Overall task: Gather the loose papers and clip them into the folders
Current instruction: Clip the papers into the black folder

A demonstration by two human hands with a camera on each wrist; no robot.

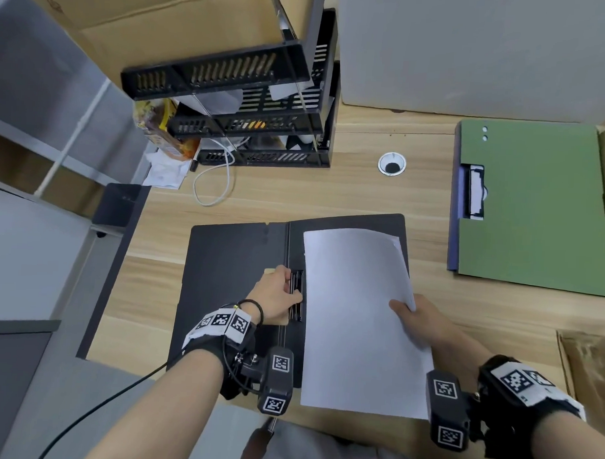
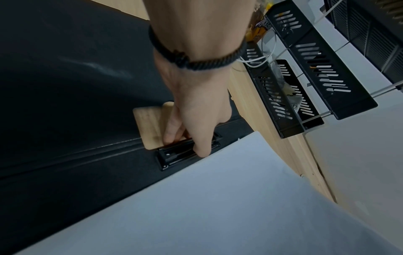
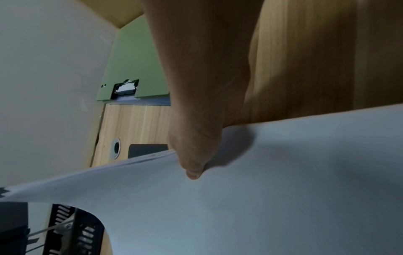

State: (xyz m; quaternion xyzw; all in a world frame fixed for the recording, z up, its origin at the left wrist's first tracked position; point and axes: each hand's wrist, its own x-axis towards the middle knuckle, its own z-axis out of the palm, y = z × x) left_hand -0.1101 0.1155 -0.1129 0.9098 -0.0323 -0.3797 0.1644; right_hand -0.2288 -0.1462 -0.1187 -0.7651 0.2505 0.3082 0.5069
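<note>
A black folder (image 1: 231,257) lies open on the desk in front of me. My left hand (image 1: 278,295) grips the black metal clip (image 1: 297,297) at the folder's spine; in the left wrist view the fingers (image 2: 196,134) curl round the clip (image 2: 174,155). A stack of white papers (image 1: 356,317) lies over the folder's right half, its left edge next to the clip. My right hand (image 1: 415,312) pinches the stack's right edge, thumb on top (image 3: 193,170), and that edge is lifted. The papers (image 3: 240,207) fill the lower right wrist view.
A closed green folder (image 1: 535,206) with its own clip lies at the far right on top of a blue one. A black tiered paper tray (image 1: 260,114) stands at the back, with a white cable (image 1: 213,185) and snack bags beside it. A cable hole (image 1: 392,163) sits mid-desk.
</note>
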